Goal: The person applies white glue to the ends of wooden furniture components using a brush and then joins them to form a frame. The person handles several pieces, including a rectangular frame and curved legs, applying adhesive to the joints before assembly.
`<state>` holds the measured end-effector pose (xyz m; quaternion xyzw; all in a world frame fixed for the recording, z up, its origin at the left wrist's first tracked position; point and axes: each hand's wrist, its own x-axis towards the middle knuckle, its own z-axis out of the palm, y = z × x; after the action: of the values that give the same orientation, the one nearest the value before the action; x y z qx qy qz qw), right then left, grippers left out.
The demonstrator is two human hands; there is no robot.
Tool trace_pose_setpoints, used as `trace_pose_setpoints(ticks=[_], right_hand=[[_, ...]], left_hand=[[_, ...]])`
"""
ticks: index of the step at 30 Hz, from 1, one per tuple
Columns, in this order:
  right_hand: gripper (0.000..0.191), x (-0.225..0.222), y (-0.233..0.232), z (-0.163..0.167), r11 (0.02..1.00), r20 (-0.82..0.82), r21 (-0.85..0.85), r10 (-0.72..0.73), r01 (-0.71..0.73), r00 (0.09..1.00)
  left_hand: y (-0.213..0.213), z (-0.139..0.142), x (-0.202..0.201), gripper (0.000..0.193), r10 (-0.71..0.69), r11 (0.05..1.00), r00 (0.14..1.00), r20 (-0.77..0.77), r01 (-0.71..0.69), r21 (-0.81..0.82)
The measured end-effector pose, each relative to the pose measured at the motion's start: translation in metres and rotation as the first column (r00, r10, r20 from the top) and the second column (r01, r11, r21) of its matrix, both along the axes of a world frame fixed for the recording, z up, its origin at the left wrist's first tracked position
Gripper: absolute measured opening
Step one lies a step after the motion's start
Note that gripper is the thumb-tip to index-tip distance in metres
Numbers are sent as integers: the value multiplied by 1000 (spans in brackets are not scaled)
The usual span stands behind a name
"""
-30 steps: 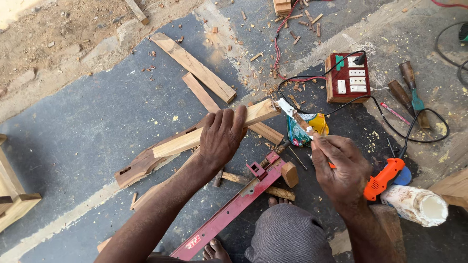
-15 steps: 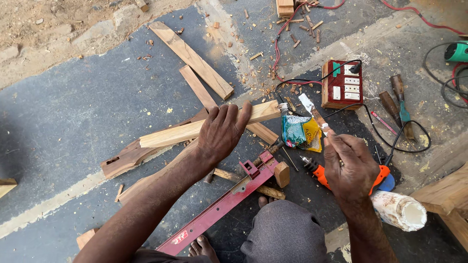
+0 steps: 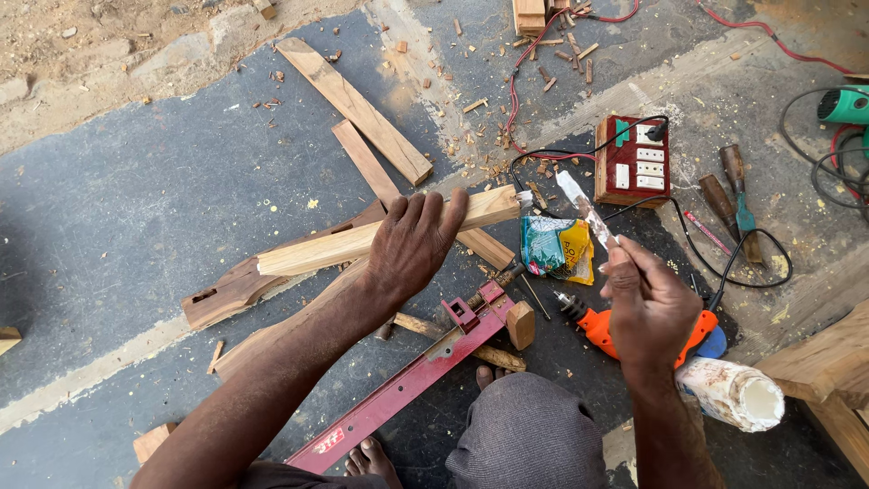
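Note:
My left hand (image 3: 412, 240) grips a long pale wooden bar (image 3: 308, 252), holding it nearly level above the dark floor. Its right end (image 3: 493, 206) points toward my right hand. My right hand (image 3: 647, 303) pinches a thin flat stick (image 3: 584, 210) smeared white at its tip, which reaches up toward the bar's end. Under the bar lies a darker curved wooden piece (image 3: 231, 290). A small green and yellow pouch (image 3: 554, 246) lies on the floor between my hands.
A red bar clamp (image 3: 407, 380) lies by my foot (image 3: 371, 457). An orange power drill (image 3: 602, 330), a white-smeared bottle (image 3: 729, 391), a red socket box (image 3: 632, 161), chisels (image 3: 733, 195), loose planks (image 3: 358, 109) and cables surround me. Wood chips litter the floor.
My right hand has lifted off the orange drill area and brought the white-tipped stick up toward the bar's end. The view has shifted slightly; my left hand keeps its grip.

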<state>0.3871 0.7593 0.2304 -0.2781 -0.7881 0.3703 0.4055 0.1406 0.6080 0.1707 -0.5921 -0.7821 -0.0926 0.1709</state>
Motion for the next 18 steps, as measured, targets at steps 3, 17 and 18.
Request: trace_pose_setpoints(ticks=[3, 17, 18], right_hand=[[23, -2, -4, -3, 931, -123, -361, 12, -56, 992], [18, 3, 15, -19, 839, -288, -542, -126, -54, 949], [17, 8, 21, -23, 792, -375, -588, -88, -163, 923]], left_hand=[[1, -1, 0, 63, 0, 1000, 1000, -8, 0, -1], [-2, 17, -7, 71, -30, 1000, 974, 224, 30, 3], [-3, 22, -12, 78, -32, 999, 939, 342, 41, -21]])
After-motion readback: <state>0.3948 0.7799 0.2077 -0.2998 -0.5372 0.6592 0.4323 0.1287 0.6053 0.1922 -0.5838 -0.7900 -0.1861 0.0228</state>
